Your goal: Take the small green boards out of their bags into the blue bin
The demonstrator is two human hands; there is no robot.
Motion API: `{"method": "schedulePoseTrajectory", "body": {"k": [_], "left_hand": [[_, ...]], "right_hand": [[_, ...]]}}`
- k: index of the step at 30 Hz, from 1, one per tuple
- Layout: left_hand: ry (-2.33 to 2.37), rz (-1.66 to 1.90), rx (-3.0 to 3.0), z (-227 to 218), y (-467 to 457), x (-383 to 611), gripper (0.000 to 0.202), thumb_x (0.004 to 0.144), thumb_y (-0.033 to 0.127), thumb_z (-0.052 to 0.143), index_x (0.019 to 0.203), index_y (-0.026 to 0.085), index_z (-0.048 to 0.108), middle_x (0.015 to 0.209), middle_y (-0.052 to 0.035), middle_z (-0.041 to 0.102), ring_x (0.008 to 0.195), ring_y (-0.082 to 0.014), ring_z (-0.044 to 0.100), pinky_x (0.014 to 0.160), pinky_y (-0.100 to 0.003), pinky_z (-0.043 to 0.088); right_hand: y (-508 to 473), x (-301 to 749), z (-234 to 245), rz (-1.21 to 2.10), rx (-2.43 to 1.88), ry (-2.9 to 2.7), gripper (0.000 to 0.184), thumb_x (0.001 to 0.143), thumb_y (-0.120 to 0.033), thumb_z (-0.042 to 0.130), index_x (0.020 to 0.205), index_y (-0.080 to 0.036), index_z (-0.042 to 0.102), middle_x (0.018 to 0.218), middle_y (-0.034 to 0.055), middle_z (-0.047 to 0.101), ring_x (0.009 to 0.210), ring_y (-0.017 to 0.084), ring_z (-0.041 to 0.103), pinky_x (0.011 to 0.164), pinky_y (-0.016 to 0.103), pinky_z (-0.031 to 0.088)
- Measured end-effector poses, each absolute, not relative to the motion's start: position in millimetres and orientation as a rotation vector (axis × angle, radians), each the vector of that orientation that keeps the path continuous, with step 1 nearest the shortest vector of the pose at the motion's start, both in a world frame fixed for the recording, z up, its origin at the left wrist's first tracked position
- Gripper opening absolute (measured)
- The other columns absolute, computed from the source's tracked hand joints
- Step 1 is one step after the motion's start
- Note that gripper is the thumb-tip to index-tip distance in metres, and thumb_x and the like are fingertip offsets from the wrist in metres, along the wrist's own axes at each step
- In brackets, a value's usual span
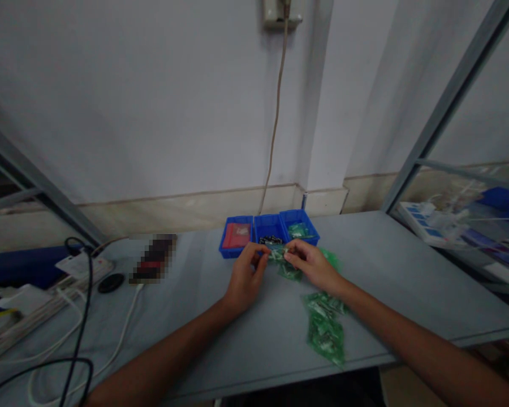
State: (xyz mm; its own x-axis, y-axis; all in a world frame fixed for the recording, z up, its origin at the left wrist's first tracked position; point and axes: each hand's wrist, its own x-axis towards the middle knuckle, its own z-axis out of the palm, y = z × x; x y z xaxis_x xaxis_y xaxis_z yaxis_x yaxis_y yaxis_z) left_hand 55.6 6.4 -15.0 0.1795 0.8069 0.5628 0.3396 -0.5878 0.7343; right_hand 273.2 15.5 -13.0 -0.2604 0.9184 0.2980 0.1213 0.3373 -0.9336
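My left hand (pixel 246 272) and my right hand (pixel 311 261) pinch opposite ends of a small green plastic bag (pixel 276 255), held just in front of the blue bins. Small parts seem to be inside, too blurred to name. The left blue bin (pixel 225 253) has a red packet (pixel 237 236) in it. Small dark and shiny pieces (pixel 270 240) lie in the middle blue bin (pixel 268 220). Green bagged parts (pixel 299 230) rest in the right blue bin (pixel 311 226). More green bags (pixel 326 328) are on the table below my right wrist, one partly behind my right hand.
On the grey table (pixel 186 333), a phone-like object (pixel 153 260), blurred out, lies at left near a black disc (pixel 111 283). Cables and a power strip (pixel 38 319) fill the left edge. Behind stands a wall (pixel 173 113) with a hanging cord (pixel 275 124). Metal posts (pixel 441 102) flank the table.
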Motion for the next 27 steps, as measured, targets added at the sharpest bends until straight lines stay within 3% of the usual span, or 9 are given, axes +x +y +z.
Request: {"method": "schedulePoseTrajectory", "body": {"k": [6,12,20,27], "left_hand": [[1.087,1.396,1.976,-14.2,6.5,56.3,0.009,0.102,0.019,0.057,0.107,0.019,0.065,0.089,-0.0012,0.065,0.075,-0.0142,0.059,0.069,-0.026,0.046],[1.014,1.423,2.014,-11.5,3.0,57.8,0.009,0.103,0.020,0.057,0.106,0.020,0.065,0.095,-0.0032,0.067,0.081,-0.0150,0.062,0.074,-0.027,0.049],[1.038,1.407,1.994,-12.2,3.9,57.3,0.010,0.104,0.024,0.058,0.107,0.020,0.065,0.087,-0.0012,0.064,0.075,-0.0144,0.060,0.071,-0.026,0.048],[1.113,1.440,1.914,-17.2,6.7,57.4,0.017,0.101,0.024,0.062,0.118,0.020,0.061,0.091,-0.0017,0.067,0.073,-0.0142,0.060,0.070,-0.026,0.049]], "right_hand": [[13.5,271.4,-6.5,1.219,-0.945,-1.592,0.045,0.086,-0.063,0.076,0.090,-0.021,0.062,0.071,-0.0053,0.053,0.060,0.013,0.048,0.056,0.026,0.036],[14.1,272.5,-9.4,1.135,-0.966,-1.590,0.043,0.085,-0.060,0.079,0.087,-0.021,0.062,0.073,-0.0053,0.052,0.062,0.012,0.047,0.058,0.025,0.035],[12.1,271.1,-6.5,1.184,-0.947,-1.577,0.045,0.082,-0.059,0.083,0.084,-0.021,0.058,0.070,-0.0064,0.051,0.061,0.012,0.046,0.057,0.025,0.034],[13.1,272.3,-2.2,1.269,-0.917,-1.548,0.046,0.079,-0.060,0.085,0.089,-0.020,0.064,0.069,-0.0052,0.058,0.060,0.013,0.053,0.057,0.025,0.039]]}}
